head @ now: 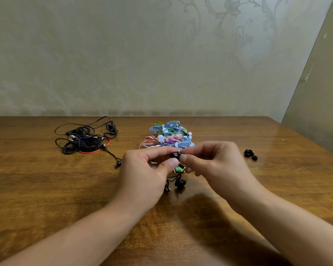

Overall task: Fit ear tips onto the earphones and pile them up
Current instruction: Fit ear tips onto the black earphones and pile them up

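Observation:
My left hand (146, 173) and my right hand (217, 162) meet above the table's middle, both pinching one small black earbud (176, 155) between thumbs and forefingers. Whether the ear tip sits on it is hidden by my fingers. Its black cable hangs down to the second earbud (181, 183), which lies on the wood below. A few loose black ear tips (250, 154) lie to the right. A tangle of black earphones (85, 139) with a red cable is at the back left. A heap of coloured earphones (169, 136) lies just behind my hands.
The brown wooden table (46, 189) runs to a patterned wall at the back. Its right edge slants away beside a plain panel (319, 93). A green piece (179, 169) peeks out under my fingers.

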